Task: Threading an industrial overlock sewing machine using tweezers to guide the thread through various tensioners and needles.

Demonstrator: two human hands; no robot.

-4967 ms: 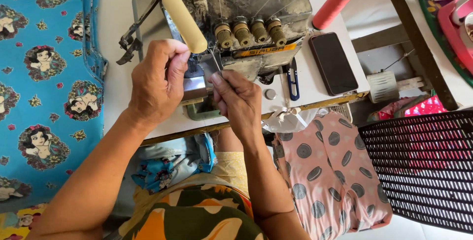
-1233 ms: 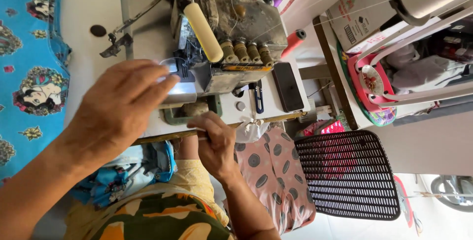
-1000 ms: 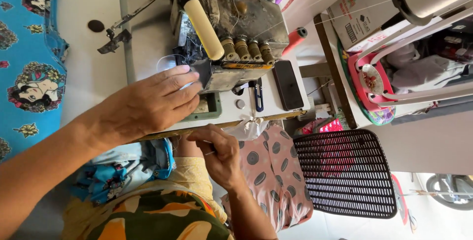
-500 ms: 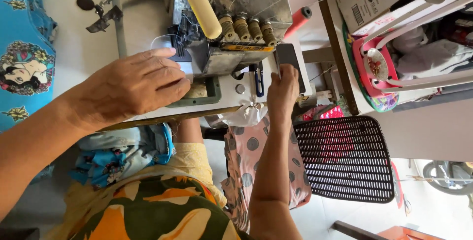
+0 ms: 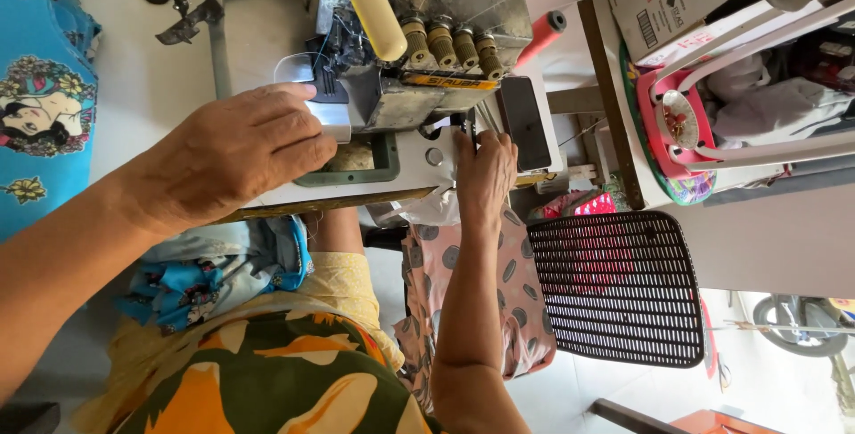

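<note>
A grey overlock sewing machine [image 5: 419, 60] with a cream roller and several brass tension knobs stands on a white table [image 5: 151, 78]. My left hand [image 5: 236, 154] lies against the machine's front, fingers and thumb closed around its silver cover [image 5: 328, 118]. My right hand [image 5: 485, 176] reaches over the table's front edge. Its fingertips touch dark thread snips [image 5: 469, 122] next to a black phone [image 5: 524, 122]. I cannot tell whether the snips are gripped.
A red thread spool [image 5: 541, 35] lies behind the phone. Blue printed cloth [image 5: 40, 87] hangs at the left, more fabric [image 5: 214, 265] bunches in my lap, and pink dotted cloth [image 5: 463, 283] hangs below the table. A black mesh basket [image 5: 619, 287] and a cluttered shelf [image 5: 712, 87] stand on the right.
My right hand has risen from under the table edge to the snips beside the phone. My left hand has stayed on the machine's silver cover. The view has shifted slightly.
</note>
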